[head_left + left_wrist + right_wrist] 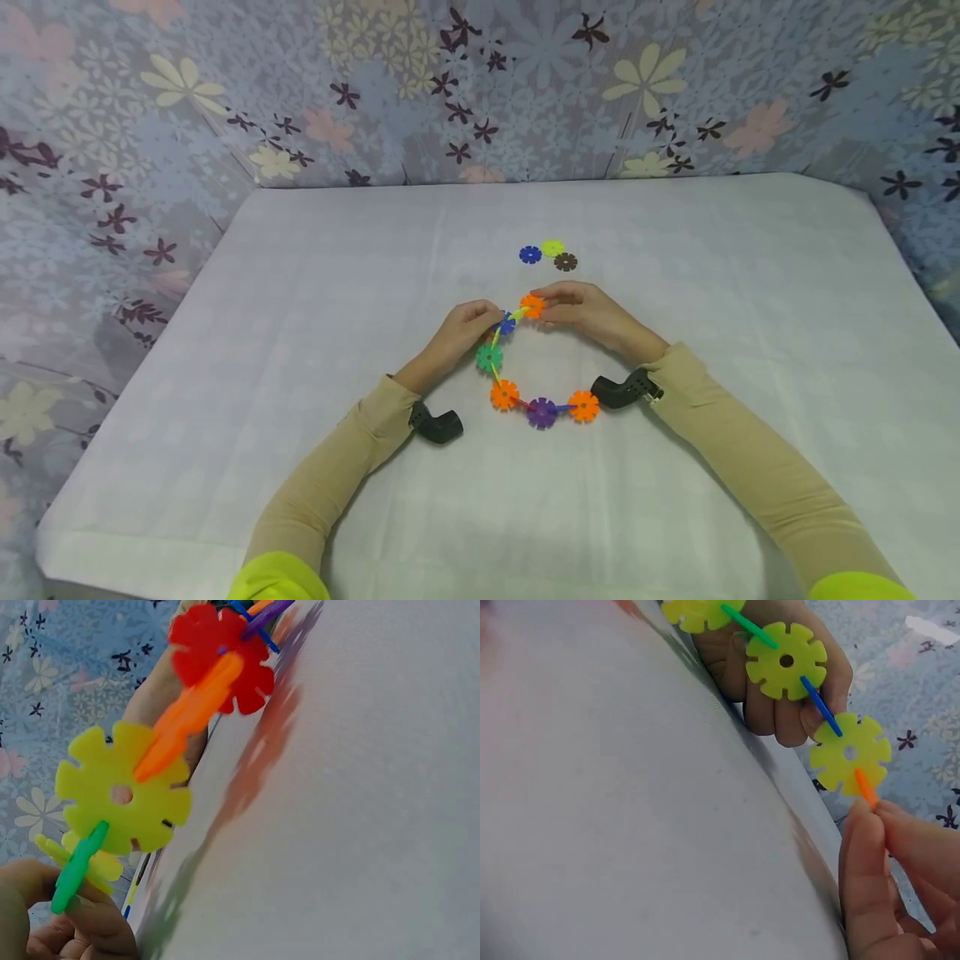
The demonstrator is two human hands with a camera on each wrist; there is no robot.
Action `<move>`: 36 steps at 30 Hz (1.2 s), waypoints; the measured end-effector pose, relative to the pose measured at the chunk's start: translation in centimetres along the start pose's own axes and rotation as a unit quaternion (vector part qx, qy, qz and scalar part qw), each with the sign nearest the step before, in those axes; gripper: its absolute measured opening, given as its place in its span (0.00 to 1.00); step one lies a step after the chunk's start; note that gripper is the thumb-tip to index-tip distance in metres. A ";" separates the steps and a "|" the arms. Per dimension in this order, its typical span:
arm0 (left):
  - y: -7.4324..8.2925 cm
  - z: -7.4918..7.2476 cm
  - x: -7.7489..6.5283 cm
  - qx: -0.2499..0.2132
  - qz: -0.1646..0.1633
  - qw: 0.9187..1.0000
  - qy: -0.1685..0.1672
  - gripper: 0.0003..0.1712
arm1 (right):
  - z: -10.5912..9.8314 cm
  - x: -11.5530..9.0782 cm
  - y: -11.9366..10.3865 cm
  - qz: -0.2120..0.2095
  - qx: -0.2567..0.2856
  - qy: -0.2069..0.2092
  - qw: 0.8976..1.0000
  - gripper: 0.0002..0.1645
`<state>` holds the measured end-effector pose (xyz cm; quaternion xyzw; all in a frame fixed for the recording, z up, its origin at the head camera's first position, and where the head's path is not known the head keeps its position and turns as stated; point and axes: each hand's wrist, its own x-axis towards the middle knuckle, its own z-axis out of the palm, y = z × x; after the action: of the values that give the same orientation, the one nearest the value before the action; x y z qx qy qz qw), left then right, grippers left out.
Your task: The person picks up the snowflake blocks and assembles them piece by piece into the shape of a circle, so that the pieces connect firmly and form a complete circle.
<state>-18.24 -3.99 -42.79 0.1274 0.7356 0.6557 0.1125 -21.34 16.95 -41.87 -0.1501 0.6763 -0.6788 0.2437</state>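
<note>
A curved chain of notched plastic discs, in several colours and slotted edge to edge, forms an open loop between the hands. My right hand [588, 312] pinches the orange disc [865, 786] at its far end between thumb and forefinger; a yellow disc [850, 754] is joined to that one. My left hand [465, 329] holds the chain near the blue disc [507, 323] and green disc [79, 868], its fingers curled. From there the chain runs nearer the body past a red disc [217, 656] and a purple disc [542, 412] to another orange disc [583, 406].
Beyond the hands, a loose blue disc [530, 255], yellow disc [553, 248] and brown disc [566, 262] lie on the white-covered table [337, 267]. Black wrist mounts [438, 427] project from both sleeves. A flowered cloth [525, 92] hangs behind the table.
</note>
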 end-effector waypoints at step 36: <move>1.9 0.0 1.0 -0.012 -0.053 0.998 -0.009 0.18 | -5.2 1.3 -1.9 -0.159 -0.593 0.063 0.787 0.33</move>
<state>-19.09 -3.49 -40.92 0.0926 0.7326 0.6563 0.1552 -25.43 20.62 -40.32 -0.3273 0.9261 -0.1818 -0.0472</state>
